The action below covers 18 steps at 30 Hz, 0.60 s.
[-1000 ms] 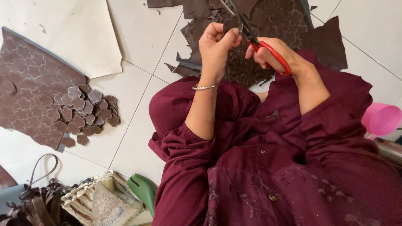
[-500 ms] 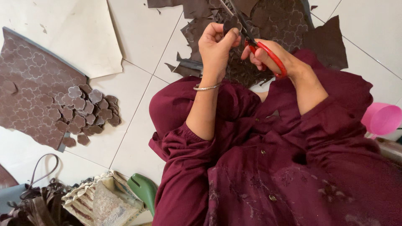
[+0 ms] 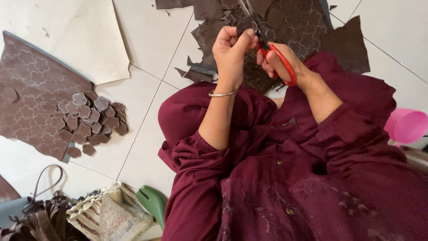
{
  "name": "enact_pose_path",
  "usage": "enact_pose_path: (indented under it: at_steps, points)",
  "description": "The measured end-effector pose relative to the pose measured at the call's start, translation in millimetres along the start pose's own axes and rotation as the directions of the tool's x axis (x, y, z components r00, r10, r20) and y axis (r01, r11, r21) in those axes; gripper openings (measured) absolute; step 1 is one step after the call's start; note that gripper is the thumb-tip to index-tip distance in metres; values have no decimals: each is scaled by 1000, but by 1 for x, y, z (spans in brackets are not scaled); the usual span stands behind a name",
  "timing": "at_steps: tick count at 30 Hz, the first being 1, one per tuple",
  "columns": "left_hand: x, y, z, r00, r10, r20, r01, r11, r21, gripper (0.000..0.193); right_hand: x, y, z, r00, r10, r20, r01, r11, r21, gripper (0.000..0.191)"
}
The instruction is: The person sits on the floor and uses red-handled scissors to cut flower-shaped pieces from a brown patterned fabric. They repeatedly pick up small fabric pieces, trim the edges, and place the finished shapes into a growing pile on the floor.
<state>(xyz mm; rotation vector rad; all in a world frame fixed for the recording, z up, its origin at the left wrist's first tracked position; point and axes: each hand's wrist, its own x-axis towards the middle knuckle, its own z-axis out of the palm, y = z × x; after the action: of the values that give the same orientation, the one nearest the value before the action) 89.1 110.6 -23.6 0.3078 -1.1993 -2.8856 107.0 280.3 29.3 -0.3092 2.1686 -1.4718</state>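
My left hand (image 3: pixel 230 50) pinches a small brown flower-shaped leather piece (image 3: pixel 246 23) between thumb and fingers. My right hand (image 3: pixel 278 62) grips red-handled scissors (image 3: pixel 281 58), whose dark blades reach up against that piece. Both hands work above a large brown leather sheet (image 3: pixel 303 22) marked with flower outlines, lying on the white tiled floor. A silver bangle (image 3: pixel 221 93) sits on my left wrist. Maroon sleeves and clothing fill the lower right.
A pile of cut brown flower pieces (image 3: pixel 89 120) lies on another patterned brown sheet (image 3: pixel 31 93) at left. A cream sheet (image 3: pixel 67 31) is at top left. Bags and straps (image 3: pixel 53 218), a green object (image 3: pixel 154 201) and a pink container (image 3: pixel 408 126) lie nearby.
The scissors and right hand have shifted slightly around the small piece; the left hand has turned it a little. Everything else stays put.
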Motion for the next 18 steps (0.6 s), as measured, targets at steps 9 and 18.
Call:
enact_pose_path:
  at_steps: [9, 18]
  points:
    - [4, 9, -1, 999, -49, 15, 49, 999, -3, 11, 2, -2, -6, 990, 136, -47, -134, 990, 36, 91]
    - [3, -2, -5, 949, -304, 80, 295, 950, 107, 13, 6, -12, -11, 953, 68, -295, 11, 966, 258, 23]
